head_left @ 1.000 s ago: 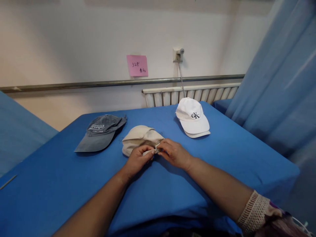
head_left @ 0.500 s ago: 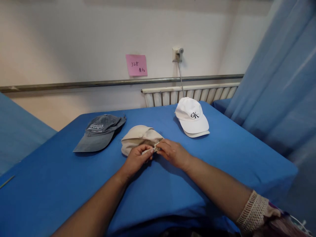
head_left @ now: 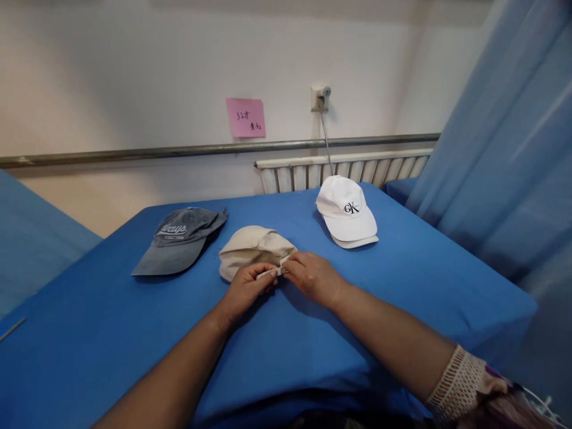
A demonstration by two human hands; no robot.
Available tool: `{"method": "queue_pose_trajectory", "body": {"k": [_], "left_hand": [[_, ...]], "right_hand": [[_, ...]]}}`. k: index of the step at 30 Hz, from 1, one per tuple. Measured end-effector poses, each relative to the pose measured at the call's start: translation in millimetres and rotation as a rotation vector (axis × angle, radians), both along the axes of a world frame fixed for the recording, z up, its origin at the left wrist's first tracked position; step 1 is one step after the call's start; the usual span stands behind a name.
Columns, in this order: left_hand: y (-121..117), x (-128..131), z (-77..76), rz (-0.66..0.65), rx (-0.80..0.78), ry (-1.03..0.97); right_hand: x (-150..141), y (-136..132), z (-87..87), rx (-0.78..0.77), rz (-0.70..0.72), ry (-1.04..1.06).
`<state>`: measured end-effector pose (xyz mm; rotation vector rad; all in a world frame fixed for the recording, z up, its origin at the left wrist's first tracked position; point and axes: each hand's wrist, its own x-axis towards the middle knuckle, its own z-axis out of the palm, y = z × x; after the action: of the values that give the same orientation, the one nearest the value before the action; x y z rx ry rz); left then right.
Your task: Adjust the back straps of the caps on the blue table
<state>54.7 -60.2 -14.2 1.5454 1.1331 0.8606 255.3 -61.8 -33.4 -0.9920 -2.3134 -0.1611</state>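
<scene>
A beige cap (head_left: 254,241) lies in front of me on the blue-covered table, its back opening and strap turned towards me. My left hand (head_left: 245,287) pinches the light strap (head_left: 267,273) of this cap between thumb and fingers. From the other side, my right hand (head_left: 313,277) is closed on the strap's other end, at a small metal buckle (head_left: 283,270) that its fingers partly cover. The two hands almost meet. The cap's brim is hidden from view.
A grey cap (head_left: 181,238) with white lettering lies to the left. White caps (head_left: 346,208), apparently stacked, are at the back right. A thin stick (head_left: 12,329) lies at the left edge. Behind the table (head_left: 147,333) are a radiator (head_left: 308,174) and a wall pipe; a blue curtain (head_left: 504,149) hangs right.
My right fingers have shifted slightly over the buckle, covering more of it. The left hand keeps its pinch on the strap, and the caps stay in place.
</scene>
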Motion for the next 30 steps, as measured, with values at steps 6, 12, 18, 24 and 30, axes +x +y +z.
{"method": "queue_pose_trajectory", "body": {"k": [6,12,18,24,30], "left_hand": [[0.8,-3.3,-1.3,-0.001,-0.025,-0.015],[1.0,-6.1,-4.2,-0.019,-0.052,-0.032],[-1.3,-2.5,-2.7,-0.003,-0.035,-0.053],[1.2,-2.0,-6.1,0.002,0.089,-0.062],[-1.2,-2.0,-3.7,0.0,0.072,-0.014]], "right_hand": [[-1.3,-2.8,-2.5,0.032,0.077,0.005],[0.5,2.0,-7.1,-0.079,0.031,0.046],[3.8,1.2,-1.9,-0.123,0.001,0.048],[6.3,3.2,-4.6,-0.133,0.073,0.104],[5.8,3.9,-8.5,-0.147,0.091,0.108]]}}
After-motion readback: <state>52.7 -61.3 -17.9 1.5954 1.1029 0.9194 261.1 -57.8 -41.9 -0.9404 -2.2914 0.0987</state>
